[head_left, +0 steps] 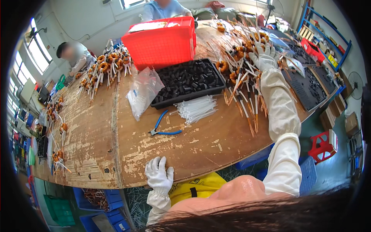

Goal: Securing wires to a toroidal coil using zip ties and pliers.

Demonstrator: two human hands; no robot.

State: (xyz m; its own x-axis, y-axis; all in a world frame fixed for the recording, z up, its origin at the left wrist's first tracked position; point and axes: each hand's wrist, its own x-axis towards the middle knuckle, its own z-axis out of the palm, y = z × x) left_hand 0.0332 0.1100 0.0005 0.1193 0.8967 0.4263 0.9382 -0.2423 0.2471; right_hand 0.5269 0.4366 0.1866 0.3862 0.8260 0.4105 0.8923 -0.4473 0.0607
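Note:
My left hand, in a white glove, lies flat at the table's front edge with its fingers stretched out and nothing in it. My right hand, gloved and with a white sleeve, reaches far out to the right. Its fingers are spread over a heap of copper-wound ring coils, which have white-sleeved leads and bare copper ends. One coil sits right by the fingertips. Between the hands are blue-handled cutting pliers, a bundle of white cable ties and a black tray full of short black tubes.
A red crate stands behind the tray, beside a clear plastic bag. More coils lie along the table's left side. Two people sit at the far and left sides. A red stool and blue bins are below the table.

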